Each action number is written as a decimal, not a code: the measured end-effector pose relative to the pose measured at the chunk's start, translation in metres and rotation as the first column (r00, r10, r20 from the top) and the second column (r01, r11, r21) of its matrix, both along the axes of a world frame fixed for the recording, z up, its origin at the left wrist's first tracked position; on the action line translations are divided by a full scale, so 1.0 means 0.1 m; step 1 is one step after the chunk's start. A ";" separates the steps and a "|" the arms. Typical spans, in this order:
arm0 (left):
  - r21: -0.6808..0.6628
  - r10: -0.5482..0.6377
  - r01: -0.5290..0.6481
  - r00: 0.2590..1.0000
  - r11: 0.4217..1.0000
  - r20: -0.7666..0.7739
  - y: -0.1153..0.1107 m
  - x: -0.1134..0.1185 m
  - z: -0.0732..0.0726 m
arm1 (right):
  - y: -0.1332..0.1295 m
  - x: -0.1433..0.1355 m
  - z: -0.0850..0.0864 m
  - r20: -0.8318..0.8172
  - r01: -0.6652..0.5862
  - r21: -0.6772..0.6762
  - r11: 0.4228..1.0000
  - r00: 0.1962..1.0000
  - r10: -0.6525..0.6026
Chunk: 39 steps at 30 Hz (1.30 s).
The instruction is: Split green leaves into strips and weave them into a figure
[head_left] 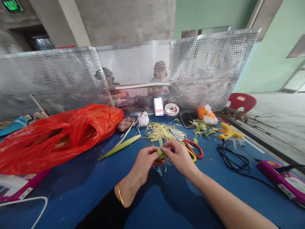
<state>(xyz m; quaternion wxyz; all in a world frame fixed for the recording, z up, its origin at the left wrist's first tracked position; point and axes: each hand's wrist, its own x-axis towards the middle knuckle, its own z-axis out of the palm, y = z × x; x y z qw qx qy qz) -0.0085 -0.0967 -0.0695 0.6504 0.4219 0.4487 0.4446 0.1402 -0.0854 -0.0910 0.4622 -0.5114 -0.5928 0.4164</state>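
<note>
Along the far edge of the blue tabletop point(71, 194), silver perforated-metal screen point(133, 60) walls it off; blue surface shows either side of left hand point(145, 161) and right hand point(179, 156). Hands together, fingertips pinched on folded green leaf strip point(160, 155), near red-and-yellow-handled scissors point(200, 152). Translucent red plastic bag point(69, 120): brown sticks point(90, 129) inside. Orange-white soft pack point(202, 114): white tissue point(208, 108) poking out.

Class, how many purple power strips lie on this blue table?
2. One strip is at the far right, near the yellow glue gun; the other strip, at the far left, is partly hidden by the red bag, which may hide more.
</note>
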 end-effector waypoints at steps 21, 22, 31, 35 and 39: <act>-0.108 -0.058 0.069 0.994 0.992 0.098 0.03 -0.06 0.05 | -0.11 0.08 0.25 -0.063 -0.230 0.232 0.945 0.966 0.251; -0.114 -0.061 0.071 0.994 0.991 0.093 0.03 -0.06 0.04 | -0.12 0.07 0.24 -0.098 -0.224 0.194 0.955 0.964 0.246; -0.147 -0.066 0.084 0.990 0.986 0.124 0.04 -0.07 0.01 | -0.11 0.04 0.23 -0.249 -0.167 0.092 0.982 0.951 0.185; -0.163 -0.089 0.116 0.982 0.980 0.167 0.05 -0.09 0.02 | -0.12 0.07 0.26 -0.238 -0.169 0.074 0.983 0.954 0.182; -0.190 -0.095 0.131 0.977 0.973 0.189 0.03 -0.09 0.06 | -0.12 0.09 0.27 -0.207 -0.180 0.067 0.981 0.960 0.190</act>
